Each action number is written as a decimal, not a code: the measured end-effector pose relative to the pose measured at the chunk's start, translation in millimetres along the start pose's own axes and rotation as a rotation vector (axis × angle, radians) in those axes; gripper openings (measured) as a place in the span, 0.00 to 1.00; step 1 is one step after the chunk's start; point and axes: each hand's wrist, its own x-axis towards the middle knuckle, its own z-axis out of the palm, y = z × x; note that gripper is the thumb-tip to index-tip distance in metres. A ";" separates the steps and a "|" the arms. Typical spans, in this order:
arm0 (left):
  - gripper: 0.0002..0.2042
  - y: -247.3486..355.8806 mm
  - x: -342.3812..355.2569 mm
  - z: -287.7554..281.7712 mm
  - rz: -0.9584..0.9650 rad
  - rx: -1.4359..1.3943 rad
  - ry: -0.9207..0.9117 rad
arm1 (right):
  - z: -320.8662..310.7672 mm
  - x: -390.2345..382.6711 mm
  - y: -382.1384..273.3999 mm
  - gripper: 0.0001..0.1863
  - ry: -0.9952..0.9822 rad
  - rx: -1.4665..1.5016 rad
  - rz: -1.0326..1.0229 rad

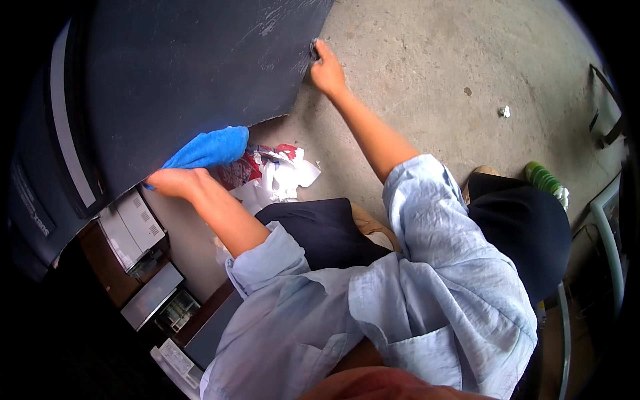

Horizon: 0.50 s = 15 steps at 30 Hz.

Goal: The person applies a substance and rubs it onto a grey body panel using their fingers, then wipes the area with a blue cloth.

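Observation:
A large dark grey panel (180, 73) with a scratched face fills the upper left, tilted in front of me. My right hand (327, 72) is closed around its right edge, thumb upward. Lower down, my left hand (175, 181) is bent at the wrist against the panel's bottom edge. A blue cloth (212, 148) is bunched in that hand and spreads along the same edge. The left fingertips are mostly hidden by cloth and panel. Toward the panel's left side runs a light grey strip (65, 120) with a black border.
Crumpled white paper and a red-and-white wrapper (243, 172) lie on the concrete floor (433, 73) by my knee. A green bottle (543, 177) stands at the right near a metal frame (608, 240). White and dark box-like equipment (133, 227) sits at lower left.

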 end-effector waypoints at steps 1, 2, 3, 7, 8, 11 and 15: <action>0.28 1.4 -2.7 3.4 0.012 -0.010 0.002 | -2.9 11.9 -2.1 0.29 -0.016 0.002 0.026; 0.28 2.4 -6.9 8.7 0.021 -0.022 -0.005 | -2.8 6.6 -0.8 0.30 0.003 0.007 -0.009; 0.28 6.8 -12.4 12.8 0.008 0.023 0.032 | 0.6 -3.5 -4.6 0.30 0.016 0.015 -0.049; 0.28 12.8 -8.3 2.3 0.002 -0.011 0.038 | 16.1 -85.0 -50.6 0.32 -0.157 0.051 -0.106; 0.28 -0.4 -2.8 6.3 -0.010 -0.040 -0.007 | 12.9 -86.4 -53.6 0.32 -0.141 0.000 -0.106; 0.28 2.3 -4.8 7.1 -0.020 -0.024 -0.010 | 13.2 -58.0 -42.1 0.32 -0.055 -0.012 -0.182; 0.28 7.6 -12.0 10.0 -0.001 0.028 0.011 | 5.5 -26.8 -43.6 0.29 -0.014 0.059 -0.147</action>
